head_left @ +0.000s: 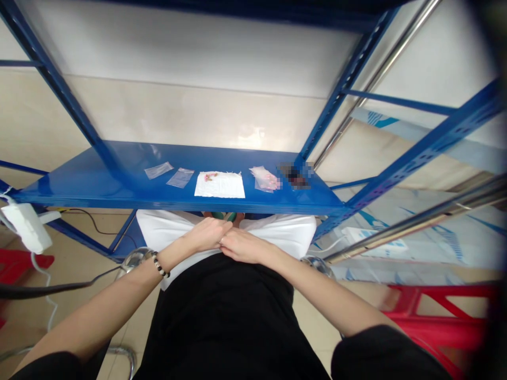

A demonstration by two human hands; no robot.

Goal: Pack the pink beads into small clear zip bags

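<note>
My left hand (209, 234), with a beaded bracelet (159, 265) on its wrist, rests over my lap with its fingers curled. Against it lies my right hand (244, 246), also closed, with a ring on one finger. The two hands touch at the fingers, and no object shows in either. Beyond them, on the blue shelf (119, 187), a white cloth or paper sheet (221, 187) bears a small pink and green item (211, 177). Two clear plastic bags (159, 170) lie to its left. To its right is a clear bag with pinkish contents (264, 179).
A blurred-out dark object (296, 176) sits near the shelf's right end. Blue metal uprights (336, 100) frame the shelf. A white power strip (27, 227) hangs at the left with cables. A red plastic stool (439, 316) stands at the right, beside a metal rail (415, 219).
</note>
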